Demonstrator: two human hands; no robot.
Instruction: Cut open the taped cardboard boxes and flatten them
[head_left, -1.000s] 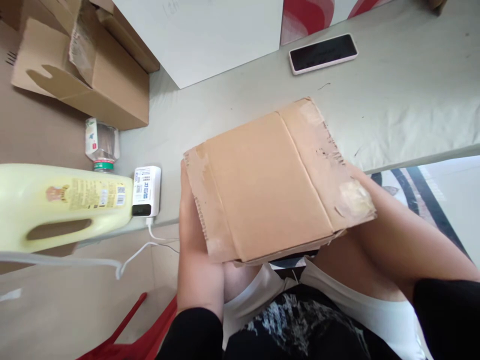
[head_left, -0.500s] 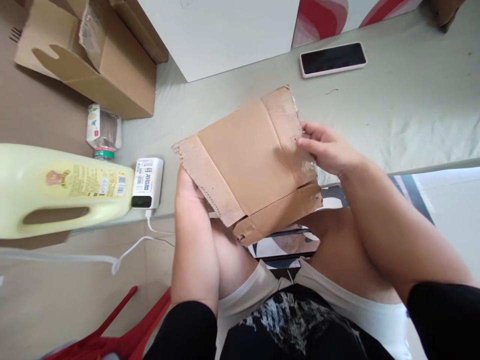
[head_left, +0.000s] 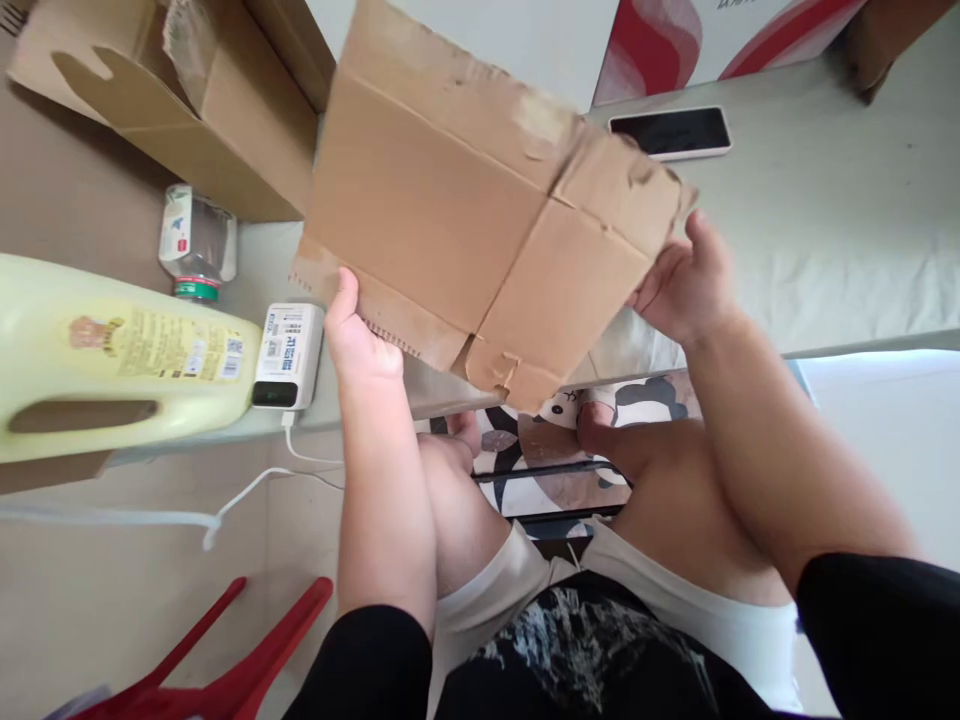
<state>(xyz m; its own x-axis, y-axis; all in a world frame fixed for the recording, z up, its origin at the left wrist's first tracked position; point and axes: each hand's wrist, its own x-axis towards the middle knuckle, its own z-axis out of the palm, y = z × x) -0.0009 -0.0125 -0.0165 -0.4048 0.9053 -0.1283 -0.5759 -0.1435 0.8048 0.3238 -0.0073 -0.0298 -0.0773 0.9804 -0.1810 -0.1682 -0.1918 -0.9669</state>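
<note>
A brown piece of cardboard, creased into panels with torn edges, is held up tilted in front of me. My left hand grips its lower left edge, thumb on the near face and fingers hidden behind. At the right end, my right hand holds the corner by the torn flap, thumb up along the edge and fingers curled beneath. The cardboard partly covers a phone lying on the cloth behind it.
An open cardboard box stands at upper left, with a clear bottle below it. A pale yellow jug and a white power bank with a cable lie at left. A white box with red pattern stands behind.
The cardboard has been raised, turned and opened out, now showing a wider face with its right end lower. Both hands moved with it, the right one outward to the right.
</note>
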